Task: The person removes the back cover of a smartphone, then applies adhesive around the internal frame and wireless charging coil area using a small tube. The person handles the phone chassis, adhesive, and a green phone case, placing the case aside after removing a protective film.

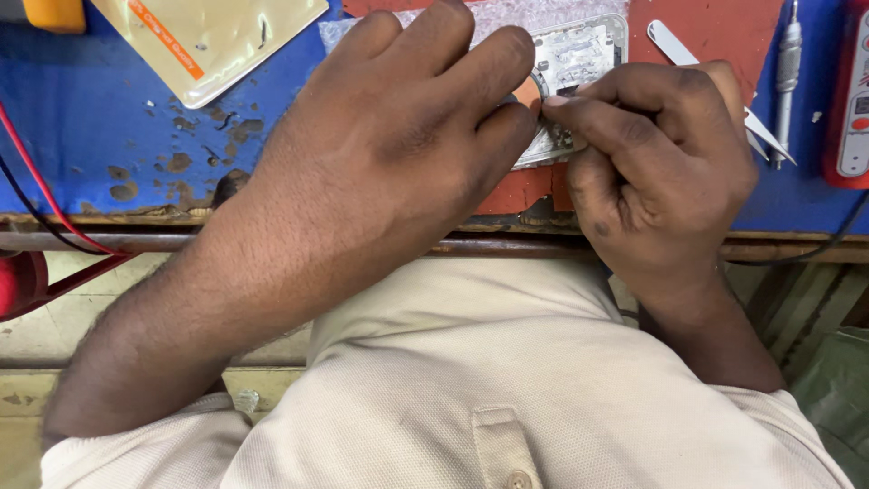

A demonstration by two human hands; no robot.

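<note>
An opened phone [579, 54] with its silver inner plates showing lies on a red mat [715, 32] near the bench's front edge. My left hand [407, 136] lies flat over the phone's left part and pins it down; most of the phone is hidden beneath it. My right hand [661, 172] is curled beside it, thumb and forefinger pinched at a small part on the phone's lower right. Whether a tool sits in that pinch is hidden.
Metal tweezers [724, 91] and a slim metal screwdriver [787, 63] lie right of the phone. A red-and-white device [851, 100] sits at the right edge. A yellowish pouch [208, 36] lies top left on the blue bench [90, 118]. Red and black wires [36, 195] run down the left.
</note>
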